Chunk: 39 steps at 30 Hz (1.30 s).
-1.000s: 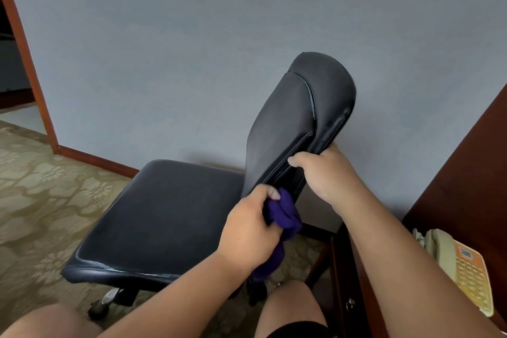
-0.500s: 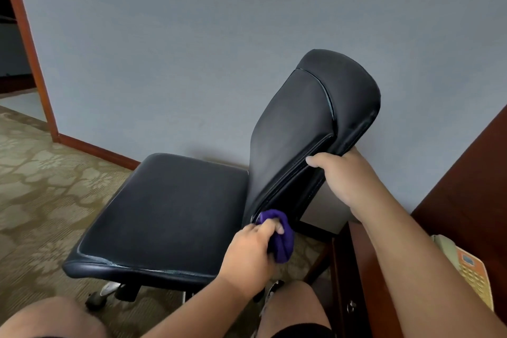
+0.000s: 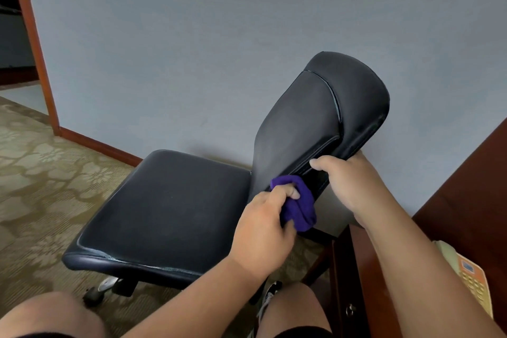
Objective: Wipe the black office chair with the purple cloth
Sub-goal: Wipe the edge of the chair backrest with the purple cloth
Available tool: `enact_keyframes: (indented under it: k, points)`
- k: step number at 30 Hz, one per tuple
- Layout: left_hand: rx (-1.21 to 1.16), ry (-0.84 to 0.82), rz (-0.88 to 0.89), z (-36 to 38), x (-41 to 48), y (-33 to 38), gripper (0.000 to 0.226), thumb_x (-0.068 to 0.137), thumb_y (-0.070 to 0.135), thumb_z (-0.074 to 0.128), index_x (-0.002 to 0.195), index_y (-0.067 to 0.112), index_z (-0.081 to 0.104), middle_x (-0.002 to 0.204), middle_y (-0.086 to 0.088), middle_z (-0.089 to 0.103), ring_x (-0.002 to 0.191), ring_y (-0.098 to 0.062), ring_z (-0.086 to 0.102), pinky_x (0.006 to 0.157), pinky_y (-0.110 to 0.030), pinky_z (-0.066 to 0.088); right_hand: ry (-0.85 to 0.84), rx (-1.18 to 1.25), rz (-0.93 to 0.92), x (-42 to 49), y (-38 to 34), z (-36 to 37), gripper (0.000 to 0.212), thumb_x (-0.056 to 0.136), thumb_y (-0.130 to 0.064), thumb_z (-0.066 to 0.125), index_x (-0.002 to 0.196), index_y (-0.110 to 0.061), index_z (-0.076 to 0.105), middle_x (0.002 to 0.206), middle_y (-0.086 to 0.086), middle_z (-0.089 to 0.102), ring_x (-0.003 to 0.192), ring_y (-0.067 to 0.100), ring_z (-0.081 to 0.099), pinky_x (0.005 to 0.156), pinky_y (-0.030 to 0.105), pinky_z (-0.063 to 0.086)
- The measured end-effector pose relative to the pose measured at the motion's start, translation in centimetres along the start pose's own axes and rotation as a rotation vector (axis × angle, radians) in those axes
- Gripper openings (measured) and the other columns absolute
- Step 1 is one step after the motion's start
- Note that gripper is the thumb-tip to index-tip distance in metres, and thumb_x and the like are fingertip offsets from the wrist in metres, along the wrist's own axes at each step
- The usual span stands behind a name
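The black office chair (image 3: 175, 208) stands before me, its seat to the left and its padded backrest (image 3: 315, 123) rising to the right. My left hand (image 3: 263, 230) grips the bunched purple cloth (image 3: 297, 204) and holds it against the lower near edge of the backrest. My right hand (image 3: 351, 184) grips the backrest's side edge just above the cloth, thumb on the front face. The fingers behind the edge are hidden.
A dark wooden desk (image 3: 461, 200) with a beige and orange telephone (image 3: 466, 277) stands close on the right. A grey wall (image 3: 192, 49) is behind the chair, a wooden door frame (image 3: 33, 44) at the left. My knees (image 3: 296, 310) are below, over patterned carpet (image 3: 41, 186).
My left hand slid the cloth down the backrest edge, then back up a little. The chair back has swung slightly to the right with my right hand on it.
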State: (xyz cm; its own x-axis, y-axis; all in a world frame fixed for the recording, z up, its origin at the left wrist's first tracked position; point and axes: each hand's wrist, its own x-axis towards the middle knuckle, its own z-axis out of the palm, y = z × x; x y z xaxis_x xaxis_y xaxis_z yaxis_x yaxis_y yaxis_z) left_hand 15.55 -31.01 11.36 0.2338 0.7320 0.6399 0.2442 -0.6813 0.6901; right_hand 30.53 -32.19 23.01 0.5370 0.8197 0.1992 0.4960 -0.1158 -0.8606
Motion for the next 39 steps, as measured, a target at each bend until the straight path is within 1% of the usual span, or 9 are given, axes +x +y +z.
enact_keyframes:
  k: [4, 8, 13, 18, 23, 27, 31, 34, 39]
  points:
    - [-0.050, -0.069, -0.057, 0.0, -0.8, -1.3, 0.045, 0.079, 0.012, 0.070, 0.108, 0.040, 0.052, 0.112, 0.020, 0.063, 0.103, 0.002, 0.055, 0.088, -0.012, 0.044, -0.003, 0.001, 0.006, 0.0, 0.1, 0.0, 0.039, 0.080, -0.032, 0.072, 0.116, -0.029, 0.056, 0.095, -0.023, 0.061, 0.082, -0.004, 0.054, 0.062, 0.019, 0.035]
    - [-0.140, -0.081, -0.282, -0.1, -3.2, -3.7, 0.041, 0.077, 0.008, 0.067, 0.099, 0.040, 0.056, 0.114, 0.023, 0.066, 0.108, 0.001, 0.061, 0.092, -0.021, 0.049, -0.045, 0.008, 0.002, 0.0, -0.1, -0.1, 0.033, 0.082, -0.032, 0.070, 0.112, -0.034, 0.057, 0.098, -0.022, 0.061, 0.085, -0.002, 0.054, 0.063, 0.020, 0.035]
    - [-0.161, -0.116, -0.475, -0.5, -4.5, -5.0, 0.040, 0.076, 0.006, 0.064, 0.096, 0.039, 0.056, 0.091, 0.019, 0.070, 0.080, -0.008, 0.066, 0.075, -0.030, 0.055, -0.064, 0.019, 0.000, 0.0, -0.2, -0.1, 0.033, 0.084, -0.030, 0.069, 0.114, -0.033, 0.057, 0.101, -0.020, 0.061, 0.086, -0.001, 0.055, 0.064, 0.021, 0.036]
    - [-0.157, -0.042, -0.382, -0.7, -2.2, -2.6, 0.040, 0.076, 0.010, 0.068, 0.095, 0.042, 0.054, 0.087, 0.017, 0.066, 0.080, -0.003, 0.063, 0.070, -0.015, 0.048, -0.050, 0.013, 0.000, 0.0, -0.1, -0.1, 0.035, 0.082, -0.031, 0.069, 0.115, -0.032, 0.058, 0.100, -0.020, 0.063, 0.085, 0.000, 0.055, 0.063, 0.022, 0.036]
    - [-0.145, -0.068, -0.105, -0.5, 2.2, 1.9, 0.039, 0.078, 0.014, 0.069, 0.103, 0.040, 0.054, 0.096, 0.017, 0.063, 0.090, -0.004, 0.058, 0.077, -0.019, 0.048, -0.015, 0.005, -0.004, 0.2, 0.1, 0.0, 0.038, 0.079, -0.028, 0.071, 0.115, -0.024, 0.059, 0.095, -0.016, 0.066, 0.077, -0.004, 0.058, 0.058, 0.017, 0.038]
    - [-0.135, -0.084, -0.044, -0.2, 3.3, 2.3, 0.039, 0.080, 0.013, 0.068, 0.105, 0.039, 0.053, 0.090, 0.015, 0.062, 0.084, -0.006, 0.056, 0.072, -0.022, 0.048, -0.038, -0.003, 0.006, 0.4, 0.3, -0.1, 0.041, 0.079, -0.030, 0.070, 0.118, -0.022, 0.059, 0.097, -0.014, 0.068, 0.075, -0.005, 0.060, 0.055, 0.014, 0.038]
    - [-0.095, -0.102, -0.076, -0.6, 1.2, -0.6, 0.033, 0.080, 0.010, 0.066, 0.102, 0.033, 0.057, 0.093, 0.012, 0.064, 0.088, -0.009, 0.059, 0.078, -0.030, 0.050, -0.015, 0.007, 0.002, 0.5, 0.3, 0.0, 0.044, 0.079, -0.031, 0.072, 0.121, -0.027, 0.057, 0.094, -0.023, 0.062, 0.076, -0.007, 0.055, 0.059, 0.016, 0.036]
    - [-0.067, -0.083, -0.143, -0.7, -0.9, -2.6, 0.036, 0.077, 0.008, 0.066, 0.097, 0.036, 0.057, 0.095, 0.014, 0.066, 0.094, -0.007, 0.060, 0.080, -0.023, 0.049, -0.019, 0.008, 0.007, 0.5, 0.3, -0.1, 0.045, 0.079, -0.033, 0.071, 0.121, -0.029, 0.057, 0.097, -0.021, 0.062, 0.082, -0.003, 0.055, 0.062, 0.021, 0.036]
    - [-0.049, -0.119, -0.333, -0.7, -3.5, -5.2, 0.039, 0.072, 0.008, 0.063, 0.092, 0.040, 0.056, 0.089, 0.017, 0.067, 0.084, -0.010, 0.061, 0.075, -0.028, 0.050, -0.045, 0.005, 0.009, 0.4, 0.3, -0.2, 0.046, 0.081, -0.035, 0.070, 0.124, -0.030, 0.054, 0.101, -0.020, 0.060, 0.086, -0.001, 0.054, 0.063, 0.022, 0.036]
